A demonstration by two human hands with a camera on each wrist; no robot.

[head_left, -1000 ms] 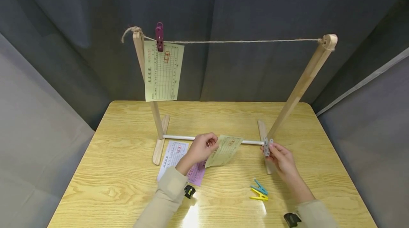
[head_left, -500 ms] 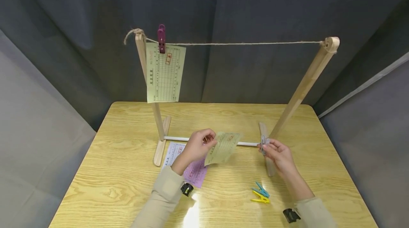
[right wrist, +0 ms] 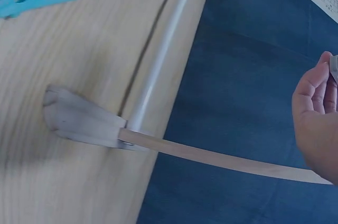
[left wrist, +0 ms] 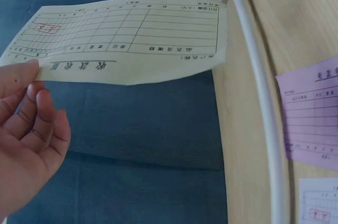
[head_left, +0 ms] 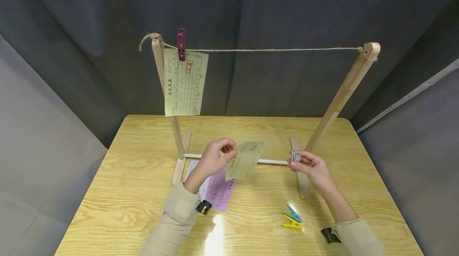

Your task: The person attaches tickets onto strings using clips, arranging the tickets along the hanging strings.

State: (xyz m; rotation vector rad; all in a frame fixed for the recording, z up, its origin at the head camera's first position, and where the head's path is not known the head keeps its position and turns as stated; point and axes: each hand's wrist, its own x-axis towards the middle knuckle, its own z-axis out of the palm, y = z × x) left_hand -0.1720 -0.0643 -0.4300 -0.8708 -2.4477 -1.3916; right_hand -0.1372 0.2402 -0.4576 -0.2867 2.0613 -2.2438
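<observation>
My left hand [head_left: 214,156] pinches a pale green printed slip [head_left: 245,159] by its edge and holds it above the table; in the left wrist view the slip [left wrist: 127,39] spreads out from my fingertips [left wrist: 24,78]. My right hand [head_left: 311,167] pinches a small grey clothespin [head_left: 295,157] near the rack's right foot. In the right wrist view only the edge of that hand [right wrist: 316,123] shows. A twine line [head_left: 272,49] runs between two wooden posts, and a maroon clothespin [head_left: 181,43] holds another green slip [head_left: 185,82] to it at the left.
A purple slip [head_left: 219,193] and a white slip [head_left: 191,168] lie on the wooden table [head_left: 118,204] under my left forearm. A blue clothespin [head_left: 293,212] and a yellow clothespin [head_left: 291,222] lie at the front right. The white crossbar [head_left: 267,161] joins the rack's feet.
Both hands have risen a little and drawn left. The green slip has lifted further off the table with my left hand, and the grey clothespin has moved up with my right.
</observation>
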